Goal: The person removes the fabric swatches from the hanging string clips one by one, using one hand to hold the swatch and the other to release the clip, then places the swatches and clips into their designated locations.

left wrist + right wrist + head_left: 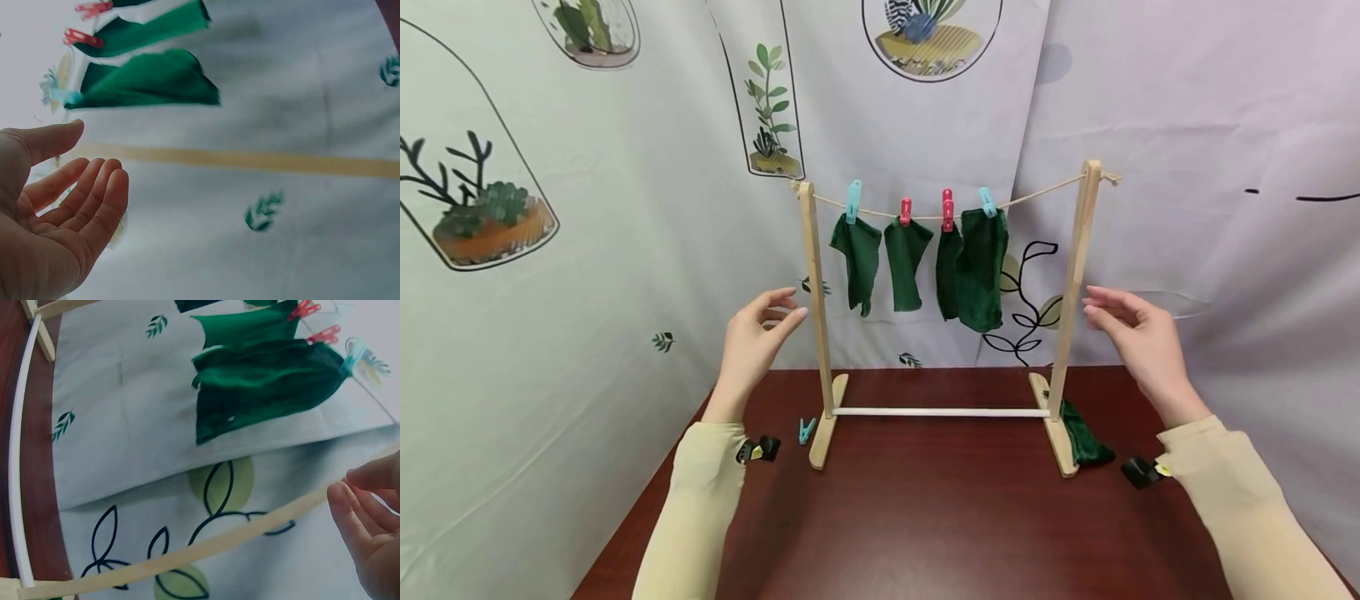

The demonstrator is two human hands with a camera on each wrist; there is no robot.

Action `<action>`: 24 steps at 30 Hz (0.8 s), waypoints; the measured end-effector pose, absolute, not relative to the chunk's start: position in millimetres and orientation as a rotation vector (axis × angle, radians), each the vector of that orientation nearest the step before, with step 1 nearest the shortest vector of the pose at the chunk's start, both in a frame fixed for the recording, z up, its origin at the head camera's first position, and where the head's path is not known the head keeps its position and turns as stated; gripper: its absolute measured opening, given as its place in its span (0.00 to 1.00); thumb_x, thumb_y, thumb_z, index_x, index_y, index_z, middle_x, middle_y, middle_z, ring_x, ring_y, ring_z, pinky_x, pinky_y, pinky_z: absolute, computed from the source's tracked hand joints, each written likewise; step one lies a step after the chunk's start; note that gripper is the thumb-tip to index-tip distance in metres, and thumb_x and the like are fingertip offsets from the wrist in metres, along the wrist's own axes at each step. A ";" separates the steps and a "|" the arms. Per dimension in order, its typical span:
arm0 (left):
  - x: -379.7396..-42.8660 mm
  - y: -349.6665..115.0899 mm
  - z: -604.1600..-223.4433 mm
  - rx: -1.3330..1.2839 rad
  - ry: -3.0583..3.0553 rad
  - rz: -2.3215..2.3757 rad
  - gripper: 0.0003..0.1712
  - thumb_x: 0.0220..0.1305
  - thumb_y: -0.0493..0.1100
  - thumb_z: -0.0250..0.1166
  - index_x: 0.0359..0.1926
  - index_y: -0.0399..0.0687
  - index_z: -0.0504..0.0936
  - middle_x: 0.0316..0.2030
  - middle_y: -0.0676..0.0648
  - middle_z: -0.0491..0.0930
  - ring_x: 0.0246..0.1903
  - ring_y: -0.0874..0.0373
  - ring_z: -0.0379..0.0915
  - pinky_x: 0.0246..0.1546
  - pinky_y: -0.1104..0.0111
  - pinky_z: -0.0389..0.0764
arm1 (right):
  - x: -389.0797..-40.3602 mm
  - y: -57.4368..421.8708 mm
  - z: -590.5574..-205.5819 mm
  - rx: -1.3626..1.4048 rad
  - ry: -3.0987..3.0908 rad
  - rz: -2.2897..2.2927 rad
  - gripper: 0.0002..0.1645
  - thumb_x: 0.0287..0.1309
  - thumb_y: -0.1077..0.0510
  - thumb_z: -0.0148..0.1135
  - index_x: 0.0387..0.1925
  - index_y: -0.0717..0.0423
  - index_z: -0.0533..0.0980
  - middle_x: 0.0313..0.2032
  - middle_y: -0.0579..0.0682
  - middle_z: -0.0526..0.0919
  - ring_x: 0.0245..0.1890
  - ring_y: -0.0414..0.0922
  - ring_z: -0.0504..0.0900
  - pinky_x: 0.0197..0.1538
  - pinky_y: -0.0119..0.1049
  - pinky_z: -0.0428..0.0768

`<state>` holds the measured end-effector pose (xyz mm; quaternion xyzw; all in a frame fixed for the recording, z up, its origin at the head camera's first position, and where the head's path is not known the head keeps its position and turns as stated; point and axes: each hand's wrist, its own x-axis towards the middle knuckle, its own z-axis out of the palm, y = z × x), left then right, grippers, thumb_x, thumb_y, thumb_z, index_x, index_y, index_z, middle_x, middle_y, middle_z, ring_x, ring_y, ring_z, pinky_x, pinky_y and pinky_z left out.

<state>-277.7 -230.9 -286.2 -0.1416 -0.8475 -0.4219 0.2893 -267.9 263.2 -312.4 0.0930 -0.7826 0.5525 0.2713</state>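
Observation:
A small wooden drying rack [1078,250] stands on the table with a string [1037,195] tied between its two posts. Green cloth pieces [982,271] hang from the string by red clothespins [947,210] and light blue clothespins [853,202]. My left hand [756,342] is raised just outside the left post [250,160], fingers loosely bent and nothing between them. On the other side, my right hand [1138,342] has its fingertips close by the right post [187,553]; in the right wrist view thumb and fingers overlap the post's upper part. It holds nothing visible.
A loose blue clothespin [807,431] lies left of the rack's left foot [829,425]. Dark green cloth [1084,437] lies beside the right foot [1054,429]. A white rod [940,412] joins the feet. Behind the table [925,517] hangs a plant-printed curtain [647,167].

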 end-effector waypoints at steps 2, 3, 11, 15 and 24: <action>-276.8 -221.8 -278.5 -0.421 -2.238 -1.132 0.27 0.66 0.54 0.69 0.61 0.48 0.81 0.47 0.45 0.83 0.46 0.50 0.80 0.49 0.52 0.81 | -267.5 259.5 -306.7 0.265 -2.099 1.493 0.24 0.65 0.58 0.67 0.60 0.65 0.78 0.40 0.32 0.86 0.36 0.29 0.85 0.43 0.20 0.80; -276.3 -217.1 -274.9 -0.443 -2.227 -1.136 0.26 0.66 0.54 0.70 0.61 0.48 0.81 0.47 0.45 0.83 0.46 0.51 0.81 0.49 0.53 0.81 | -267.2 258.0 -304.1 0.274 -2.094 1.496 0.24 0.65 0.58 0.67 0.60 0.65 0.78 0.40 0.32 0.86 0.36 0.29 0.85 0.43 0.20 0.80; -277.1 -186.0 -254.2 -0.591 -2.182 -1.169 0.23 0.66 0.51 0.70 0.59 0.47 0.83 0.45 0.47 0.83 0.44 0.55 0.81 0.47 0.57 0.83 | -268.4 244.7 -286.0 0.346 -2.044 1.514 0.22 0.65 0.60 0.67 0.58 0.66 0.79 0.41 0.36 0.87 0.40 0.34 0.87 0.44 0.24 0.82; -281.0 -173.9 -246.8 -0.637 -2.192 -1.189 0.23 0.67 0.50 0.70 0.58 0.44 0.83 0.45 0.48 0.84 0.44 0.57 0.81 0.47 0.58 0.82 | -270.3 238.9 -279.0 0.378 -2.030 1.524 0.21 0.66 0.61 0.66 0.58 0.66 0.79 0.43 0.38 0.87 0.41 0.34 0.86 0.44 0.23 0.81; -289.9 -136.5 -222.4 -0.781 -2.205 -1.197 0.22 0.68 0.48 0.69 0.59 0.45 0.82 0.48 0.47 0.85 0.47 0.59 0.81 0.50 0.63 0.82 | -278.2 225.4 -261.4 0.400 -2.059 1.516 0.21 0.66 0.58 0.67 0.58 0.60 0.81 0.43 0.35 0.87 0.40 0.32 0.86 0.45 0.22 0.81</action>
